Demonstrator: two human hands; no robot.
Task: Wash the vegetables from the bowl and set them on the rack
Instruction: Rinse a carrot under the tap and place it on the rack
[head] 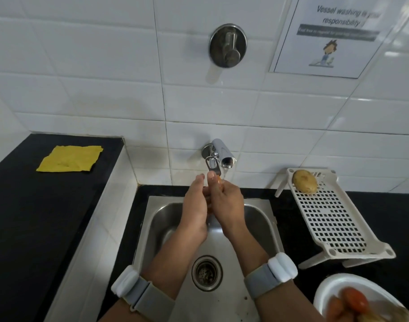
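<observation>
Brushed stainless-steel sink basin (257,219): satin, wet sheen. Polished chrome wall tap (223,154): mirror-glossy. Dull tarnished round metal wall knob (228,45). Glossy white ceramic wall tiles (82,89). Black polished stone countertop (36,205), smooth, low reflection. Crumpled yellow cloth (70,159), matt. Cream perforated plastic rack (329,219), matt. Tan potato (305,181) on it: rough, matt skin. White plastic bowl (333,287), smooth. Printed paper notice (326,36), slight glare. Grey fabric wrist straps (259,281) with white smooth plastic modules.
</observation>
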